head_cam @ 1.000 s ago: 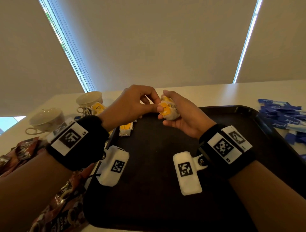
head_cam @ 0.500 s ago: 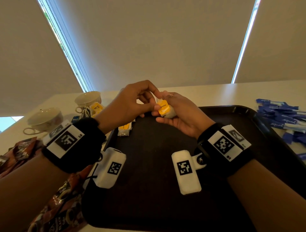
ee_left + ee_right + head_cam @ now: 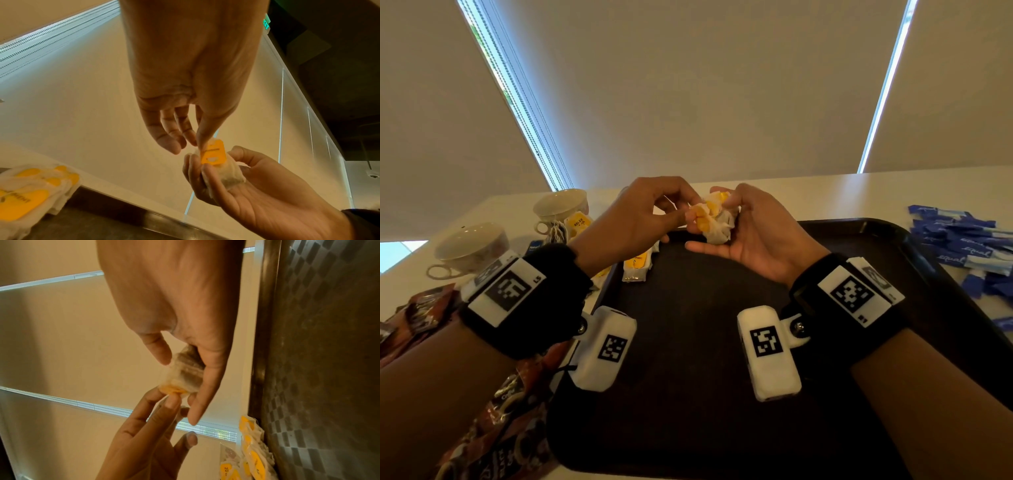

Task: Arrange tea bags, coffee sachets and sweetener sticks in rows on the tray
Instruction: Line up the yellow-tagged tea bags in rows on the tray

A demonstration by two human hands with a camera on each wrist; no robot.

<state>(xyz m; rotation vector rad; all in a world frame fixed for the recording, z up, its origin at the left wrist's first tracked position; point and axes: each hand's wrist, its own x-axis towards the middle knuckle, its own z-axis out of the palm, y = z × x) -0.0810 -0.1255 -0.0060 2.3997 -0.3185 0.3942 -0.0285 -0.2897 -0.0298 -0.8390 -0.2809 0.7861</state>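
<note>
White table. On it, a black tray in the middle, two cups at the far left, brown coffee sachets at the near left, blue sweetener sticks on the right.

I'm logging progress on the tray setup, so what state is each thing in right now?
Left hand: pinches the orange tag.
Right hand: palm up, holds the tea bags above the tray.
Tray: mostly bare; a few tea bags lie at its far left edge.
Sweetener sticks: loose heap on the table, off the tray.
Coffee sachets: piled off the tray.
Two cups: upright.
</note>
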